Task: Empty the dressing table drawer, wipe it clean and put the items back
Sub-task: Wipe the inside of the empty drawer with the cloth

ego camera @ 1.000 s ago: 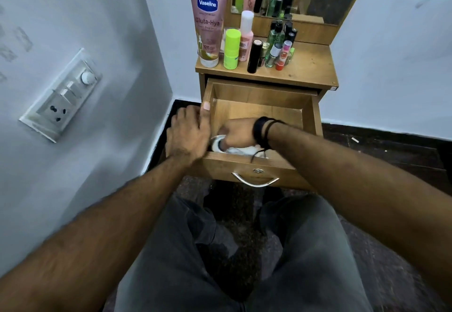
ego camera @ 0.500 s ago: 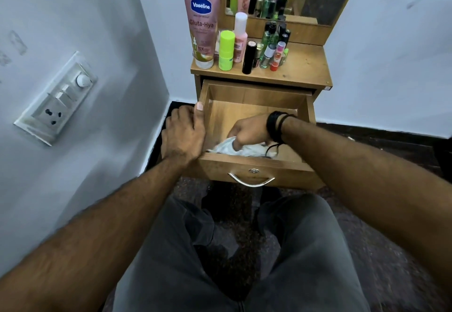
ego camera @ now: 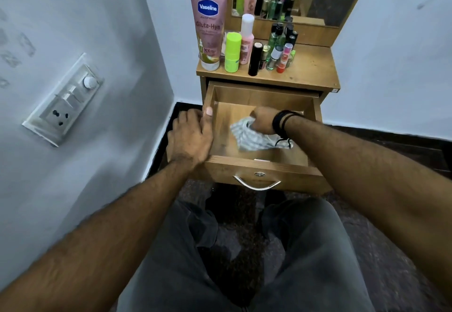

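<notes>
Head view. Drawer (ego camera: 259, 96): pulled out of the dressing table (ego camera: 310, 67). Left hand (ego camera: 189, 135): fingers curled over the drawer's left wall, thumb on its rim. Right hand (ego camera: 263, 119): fingers clamped on a striped cloth (ego camera: 254, 138) lying on the drawer floor beneath them. Pink tube (ego camera: 209, 23) on the tabletop beyond the fingers: reads "Vaseline", "Gluta-Hya", "10X". Beside it, a green bottle (ego camera: 232, 52).

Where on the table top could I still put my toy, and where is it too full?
The right part of the dressing table top, between the small bottles and the right edge, is bare. The left part is crowded, from the Vaseline tube to those bottles. In the drawer, the right hand wipes with a cloth.
</notes>
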